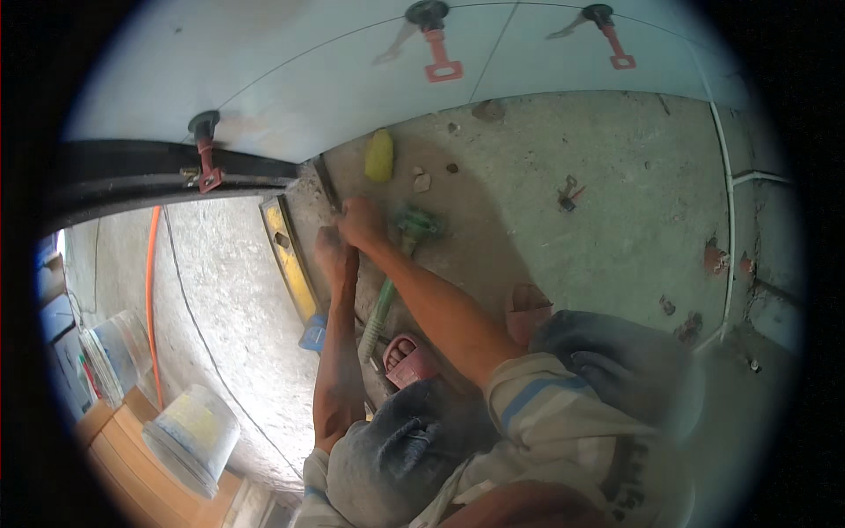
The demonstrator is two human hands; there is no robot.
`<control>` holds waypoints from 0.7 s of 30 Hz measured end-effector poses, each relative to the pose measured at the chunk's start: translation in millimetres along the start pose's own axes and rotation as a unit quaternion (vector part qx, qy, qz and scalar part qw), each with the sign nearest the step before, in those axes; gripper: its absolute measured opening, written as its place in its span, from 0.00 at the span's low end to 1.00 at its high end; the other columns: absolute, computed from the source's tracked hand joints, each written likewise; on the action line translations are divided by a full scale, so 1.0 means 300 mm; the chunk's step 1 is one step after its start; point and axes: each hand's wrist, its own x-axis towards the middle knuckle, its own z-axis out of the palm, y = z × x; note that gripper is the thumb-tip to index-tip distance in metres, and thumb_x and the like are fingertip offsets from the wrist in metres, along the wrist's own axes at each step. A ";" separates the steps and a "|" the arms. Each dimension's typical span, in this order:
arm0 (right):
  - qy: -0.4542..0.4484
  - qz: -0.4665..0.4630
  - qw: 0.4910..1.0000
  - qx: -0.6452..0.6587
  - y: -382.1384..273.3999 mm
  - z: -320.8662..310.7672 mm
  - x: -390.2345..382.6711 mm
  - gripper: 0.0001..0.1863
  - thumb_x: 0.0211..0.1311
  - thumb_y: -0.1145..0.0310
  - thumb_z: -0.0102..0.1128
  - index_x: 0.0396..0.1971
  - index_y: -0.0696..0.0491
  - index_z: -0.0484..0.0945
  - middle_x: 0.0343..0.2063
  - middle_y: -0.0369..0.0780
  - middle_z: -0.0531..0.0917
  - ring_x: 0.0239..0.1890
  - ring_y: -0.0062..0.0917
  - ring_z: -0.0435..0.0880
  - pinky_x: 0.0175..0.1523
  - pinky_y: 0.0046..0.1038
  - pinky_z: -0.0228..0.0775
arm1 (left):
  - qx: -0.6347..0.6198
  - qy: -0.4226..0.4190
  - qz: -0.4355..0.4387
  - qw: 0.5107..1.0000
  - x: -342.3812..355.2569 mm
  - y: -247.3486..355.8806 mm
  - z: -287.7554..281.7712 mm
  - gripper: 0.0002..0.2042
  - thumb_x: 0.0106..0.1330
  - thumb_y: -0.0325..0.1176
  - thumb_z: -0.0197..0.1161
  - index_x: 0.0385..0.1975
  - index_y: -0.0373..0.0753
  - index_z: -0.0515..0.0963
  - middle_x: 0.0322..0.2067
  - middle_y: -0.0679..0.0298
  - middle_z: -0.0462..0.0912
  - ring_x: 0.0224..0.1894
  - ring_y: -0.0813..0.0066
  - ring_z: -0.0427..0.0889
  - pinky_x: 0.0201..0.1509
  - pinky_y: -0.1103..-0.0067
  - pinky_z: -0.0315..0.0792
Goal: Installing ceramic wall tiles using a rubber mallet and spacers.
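Both of my hands are closed close together near the foot of a pale tiled wall [290,97]. A dark narrow bar [326,182] sticks out past my right hand [361,222], whose fingers wrap its near end. Just below and to the left, my left hand [335,255] is a fist in line with the bar; what lies inside it is hidden. Right of my hands a green-headed mallet [417,223] with a ribbed pale green handle [380,319] lies on the floor. On the left rests a yellow spirit level [293,264].
A yellow sponge-like block [379,156] lies by the wall. Red-handled tile clips [442,63] stick out of the wall joints. Buckets [192,436] and an orange hose [153,299] are at left. My pink sandals [410,363] are close to the mallet. A white pipe [729,229] runs at right.
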 end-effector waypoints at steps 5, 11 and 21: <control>0.013 0.017 0.999 0.033 0.005 0.021 0.005 0.12 0.45 0.62 0.67 0.24 0.56 0.81 0.29 0.50 0.82 0.35 0.46 0.82 0.41 0.43 0.73 | 0.032 -0.025 -0.036 0.999 0.004 0.002 -0.003 0.20 0.59 0.48 0.63 0.31 0.32 0.76 0.30 0.46 0.81 0.36 0.51 0.81 0.39 0.63 0.71; 0.008 0.010 0.999 0.036 0.005 0.023 0.008 0.11 0.45 0.64 0.66 0.25 0.57 0.82 0.29 0.50 0.82 0.35 0.47 0.82 0.41 0.44 0.74 | 0.026 -0.034 -0.074 0.996 0.004 -0.005 -0.005 0.25 0.60 0.53 0.61 0.37 0.32 0.78 0.34 0.45 0.82 0.40 0.50 0.82 0.43 0.65 0.72; 0.008 -0.030 0.999 -0.040 0.027 0.046 0.030 0.14 0.46 0.58 0.65 0.23 0.56 0.82 0.27 0.49 0.83 0.33 0.44 0.83 0.41 0.42 0.75 | -0.064 -0.074 -0.043 0.994 0.016 -0.035 -0.058 0.19 0.58 0.43 0.64 0.39 0.32 0.80 0.36 0.47 0.84 0.41 0.54 0.83 0.45 0.69 0.74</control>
